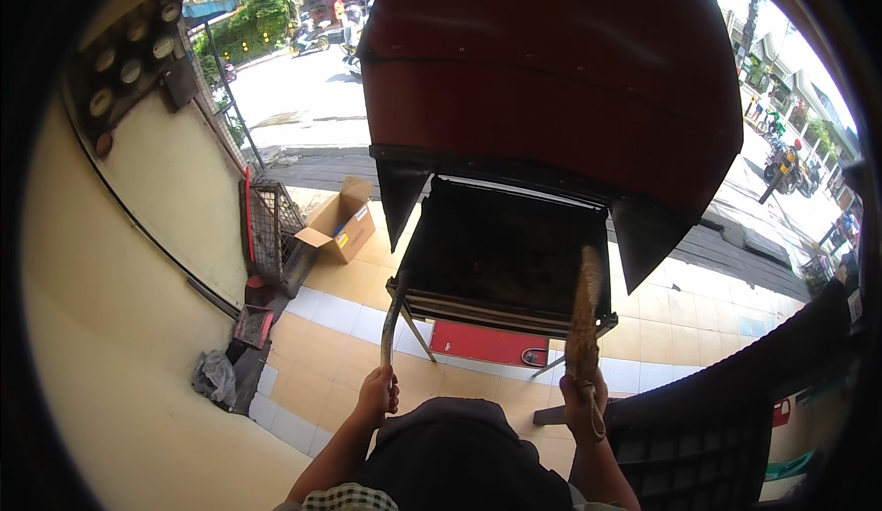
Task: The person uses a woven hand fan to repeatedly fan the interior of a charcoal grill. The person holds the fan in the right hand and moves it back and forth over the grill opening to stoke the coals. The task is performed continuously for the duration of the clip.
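My left hand (377, 395) is closed around the near end of a long metal utensil (388, 339), perhaps tongs. Its dark far end overlaps the front left corner of a black grill box (510, 249). In my right hand (586, 407) is a brown, rough-textured woven fan (584, 325), seen almost edge-on and held upright. A cord loop hangs at its handle. The fan's upper part appears in front of the grill's right side. A large dark red metal hood (551, 90) rises over the grill. The grill's interior is too dark to make out.
Thin legs (418, 335) support the grill on a tiled floor (344, 345). A red panel (482, 342) lies beneath. Leftward are an open cardboard box (348, 225), a wire cage (272, 228), a dustpan (253, 325) and a plastic bag (215, 376). Dark furniture (689, 435) borders the right.
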The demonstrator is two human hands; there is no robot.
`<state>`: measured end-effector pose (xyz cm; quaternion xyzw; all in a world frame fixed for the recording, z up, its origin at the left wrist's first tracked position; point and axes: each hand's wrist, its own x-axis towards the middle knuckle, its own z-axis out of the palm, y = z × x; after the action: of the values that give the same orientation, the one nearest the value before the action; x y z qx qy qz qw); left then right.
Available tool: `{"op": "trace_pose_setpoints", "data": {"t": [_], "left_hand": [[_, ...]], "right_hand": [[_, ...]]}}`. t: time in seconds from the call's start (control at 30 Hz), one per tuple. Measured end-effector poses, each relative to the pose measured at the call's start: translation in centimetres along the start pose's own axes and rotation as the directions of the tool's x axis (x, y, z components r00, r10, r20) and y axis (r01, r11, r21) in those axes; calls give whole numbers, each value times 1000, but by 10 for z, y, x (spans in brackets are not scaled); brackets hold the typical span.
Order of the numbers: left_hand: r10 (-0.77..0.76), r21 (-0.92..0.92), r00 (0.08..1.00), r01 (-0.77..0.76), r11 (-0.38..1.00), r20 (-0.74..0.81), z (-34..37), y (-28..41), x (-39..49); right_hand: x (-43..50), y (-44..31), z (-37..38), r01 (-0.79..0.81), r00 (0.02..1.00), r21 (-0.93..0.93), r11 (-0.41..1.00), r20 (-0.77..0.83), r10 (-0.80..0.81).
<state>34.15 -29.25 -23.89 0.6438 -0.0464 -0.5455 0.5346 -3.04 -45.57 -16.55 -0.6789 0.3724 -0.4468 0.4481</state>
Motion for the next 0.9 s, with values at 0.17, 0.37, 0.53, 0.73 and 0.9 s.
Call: {"op": "trace_pose_setpoints", "data": {"t": [0.17, 0.37, 0.53, 0.73, 0.9], "left_hand": [[16, 2, 1000, -16, 1000, 6, -1, 2, -3], [-3, 3, 1000, 3, 1000, 9, -5, 2, 0], [5, -2, 1000, -5, 1000, 5, -3, -1, 0], [3, -11, 999, -3, 1000, 34, -8, 2, 0], [3, 4, 999, -3, 1000, 33, -6, 0, 2]], "right_hand": [[-3, -5, 0, -34, 978, 176, 984, 210, -4], [0, -7, -4, -26, 894, 154, 988, -439, 92], [-3, -7, -3, -75, 925, 107, 991, 378, 30], [1, -1, -6, 21, 842, 183, 983, -534, 81], [-9, 1, -1, -6, 903, 102, 995, 427, -39]]}}
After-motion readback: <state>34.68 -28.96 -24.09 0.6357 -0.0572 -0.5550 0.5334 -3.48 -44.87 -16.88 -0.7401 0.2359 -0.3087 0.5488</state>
